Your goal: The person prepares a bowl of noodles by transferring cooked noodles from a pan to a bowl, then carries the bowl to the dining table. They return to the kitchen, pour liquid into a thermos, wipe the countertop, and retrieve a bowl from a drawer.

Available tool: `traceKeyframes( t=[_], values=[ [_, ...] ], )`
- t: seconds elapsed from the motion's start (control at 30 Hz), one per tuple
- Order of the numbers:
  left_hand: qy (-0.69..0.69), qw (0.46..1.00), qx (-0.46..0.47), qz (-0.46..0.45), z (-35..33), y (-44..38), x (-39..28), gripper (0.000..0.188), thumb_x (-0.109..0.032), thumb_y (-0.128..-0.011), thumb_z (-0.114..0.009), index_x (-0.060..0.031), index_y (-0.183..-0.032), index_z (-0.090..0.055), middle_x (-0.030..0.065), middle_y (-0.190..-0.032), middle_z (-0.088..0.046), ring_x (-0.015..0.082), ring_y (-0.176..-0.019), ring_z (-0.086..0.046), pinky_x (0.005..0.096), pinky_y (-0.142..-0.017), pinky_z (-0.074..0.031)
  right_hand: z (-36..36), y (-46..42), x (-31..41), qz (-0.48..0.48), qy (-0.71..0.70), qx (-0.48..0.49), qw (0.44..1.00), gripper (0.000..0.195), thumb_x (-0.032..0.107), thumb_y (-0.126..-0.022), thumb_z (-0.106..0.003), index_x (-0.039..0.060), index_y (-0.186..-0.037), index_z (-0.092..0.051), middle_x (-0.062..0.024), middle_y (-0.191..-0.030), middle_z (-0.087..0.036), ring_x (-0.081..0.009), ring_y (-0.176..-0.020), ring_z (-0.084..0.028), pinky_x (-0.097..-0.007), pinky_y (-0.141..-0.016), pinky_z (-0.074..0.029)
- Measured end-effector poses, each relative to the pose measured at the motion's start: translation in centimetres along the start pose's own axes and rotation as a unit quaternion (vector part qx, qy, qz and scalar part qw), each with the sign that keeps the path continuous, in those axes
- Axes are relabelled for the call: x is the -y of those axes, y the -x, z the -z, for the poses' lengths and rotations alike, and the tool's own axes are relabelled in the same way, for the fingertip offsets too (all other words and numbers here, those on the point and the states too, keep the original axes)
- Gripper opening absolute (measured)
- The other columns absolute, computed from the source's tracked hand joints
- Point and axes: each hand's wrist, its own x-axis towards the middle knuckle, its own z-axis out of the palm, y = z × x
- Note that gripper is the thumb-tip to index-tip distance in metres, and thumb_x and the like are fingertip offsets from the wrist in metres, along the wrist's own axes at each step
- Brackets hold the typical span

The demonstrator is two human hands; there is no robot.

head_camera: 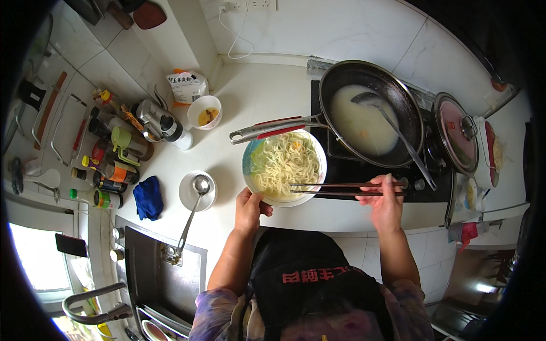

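A large bowl (321, 160) full of noodles (286, 164) in pale broth stands on the white counter before me. My left hand (251, 208) grips its near left rim with thumb and fingers. In my right hand (384, 198) is a pair of dark chopsticks (332, 189), their tips at the noodles near the bowl's near edge. Behind and to the right, a wok (409, 115) on the cooktop holds cloudy broth (362, 123) and a metal ladle (399, 130). The wok's handle (273, 128) reaches over the far edge of the bowl.
Left of the noodles stand a small white bowl (184, 202) with a metal spoon (201, 184) and another bowl (216, 102) with yellowish liquid. Bottles (123, 171), a blue cloth (148, 198) and the sink (166, 281) lie farther left. A lidded pot (456, 132) is at the right.
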Motion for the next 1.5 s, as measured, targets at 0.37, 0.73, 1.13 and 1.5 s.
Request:
traceKeyframes(
  t=[0.37, 0.73, 1.13, 1.5],
  values=[
    [0.004, 1.000, -0.024, 0.008, 0.0, -1.7, 0.5, 0.021, -0.007, -0.081, -0.041, 0.0049, -0.096, -0.050, 0.0124, -0.064, -0.056, 0.0185, -0.044, -0.052, 0.0295, -0.043, -0.047, 2.2, 1.1, 2.3, 0.089, -0.002, -0.053, 0.995, 0.033, 0.032, -0.094, -0.042, 0.0017, -0.088, -0.054, -0.0146, -0.076, -0.063, -0.0242, -0.059, -0.064, -0.0305, -0.049, -0.053],
    [0.021, 0.997, -0.077, -0.024, -0.4, -8.0, 1.5, 0.017, -0.008, -0.082, -0.043, 0.0007, -0.095, -0.051, 0.0095, -0.067, -0.057, 0.0188, -0.050, -0.056, 0.0298, -0.046, -0.048, 8.7, 1.2, 9.7, 0.285, -0.070, -0.137, 0.946, 0.033, 0.035, -0.095, -0.041, 0.0046, -0.093, -0.053, -0.0156, -0.085, -0.062, -0.0217, -0.062, -0.062, -0.0292, -0.056, -0.051],
    [0.022, 1.000, 0.017, 0.013, -1.4, -13.1, -0.2, 0.025, -0.024, -0.092, -0.046, -0.0003, -0.099, -0.051, 0.0120, -0.086, -0.061, 0.0184, -0.067, -0.060, 0.0312, -0.062, -0.053, 5.6, 0.0, 13.1, 0.243, 0.614, -0.090, 0.745, 0.010, 0.004, -0.080, -0.059, 0.0031, -0.072, -0.052, -0.0115, -0.067, -0.056, -0.0204, -0.054, -0.053, -0.0297, -0.052, -0.043],
    [0.043, 0.999, 0.014, -0.001, -1.5, -7.3, -0.5, 0.035, -0.021, -0.092, -0.048, 0.0016, -0.119, -0.042, 0.0138, -0.086, -0.059, 0.0200, -0.060, -0.059, 0.0300, -0.055, -0.049, 2.7, -2.8, 11.3, 0.276, 0.256, -0.065, 0.924, 0.017, 0.014, -0.089, -0.049, 0.0004, -0.082, -0.056, -0.0071, -0.078, -0.054, -0.0115, -0.065, -0.057, -0.0252, -0.057, -0.054]
  ],
)
